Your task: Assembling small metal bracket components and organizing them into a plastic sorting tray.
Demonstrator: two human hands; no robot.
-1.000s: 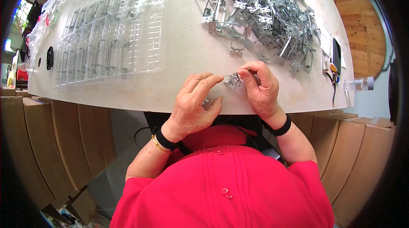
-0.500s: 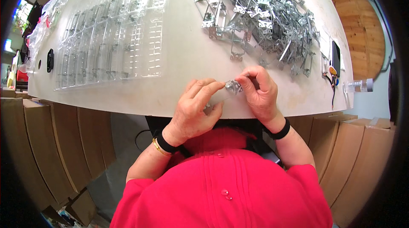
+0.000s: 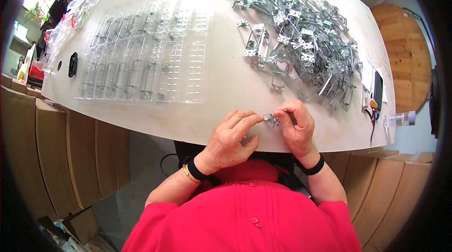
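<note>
Both hands met at the near edge of the white table [image 3: 221, 87]. The left hand [image 3: 230, 141] and the right hand [image 3: 296, 127] pinched a small metal part [image 3: 270, 120] between their fingertips, the left thumb and forefinger on its left end, the right fingers curled over its right end. The part sat just above the table's edge, directly in front of the person's chest; its exact shape was too small to tell. Each wrist carried a black band, and the left one also a thin gold bangle [image 3: 187, 173].

Beyond the right hand lay a wide heap of metal brackets [image 3: 301, 40], silvery strips tangled together and spread across the far right of the table. To the left of that heap lay clear plastic trays [image 3: 146, 49], flat and ribbed into long narrow slots, set side by side. A clear plastic bag [image 3: 70, 21] lay crumpled at the far left corner, and a small black oblong object [image 3: 72, 64] sat by the trays' left edge.

At the table's right end were a dark flat device [image 3: 377, 89] and a clear plastic bottle [image 3: 400, 119] lying on its side. Brown cardboard boxes [image 3: 56, 153] stood stacked below the table on the left, and more stood on the right. A round wooden tabletop [image 3: 405, 54] leaned beyond the right edge.
</note>
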